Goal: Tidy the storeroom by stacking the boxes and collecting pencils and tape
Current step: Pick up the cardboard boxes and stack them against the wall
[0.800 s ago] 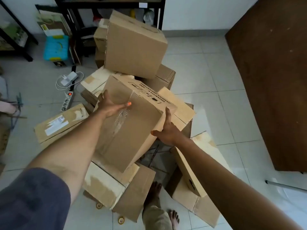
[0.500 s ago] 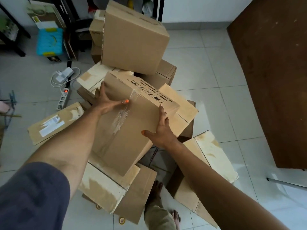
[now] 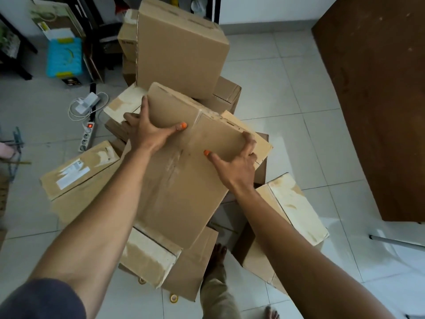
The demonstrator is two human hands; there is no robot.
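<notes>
Head view: left hand and right hand clamp the box from opposite sides, thumbs spread on its top face and fingers curled over its edges, apparently steadying it above the pile for stacking.

Single head view only, so we have no second view to overlap with it. We look steeply down and forward from standing height over both forearms onto a cardboard box at close range. Wide-angle lens: the tiled floor bows outward, bare feet visible at the bottom edge.
</notes>
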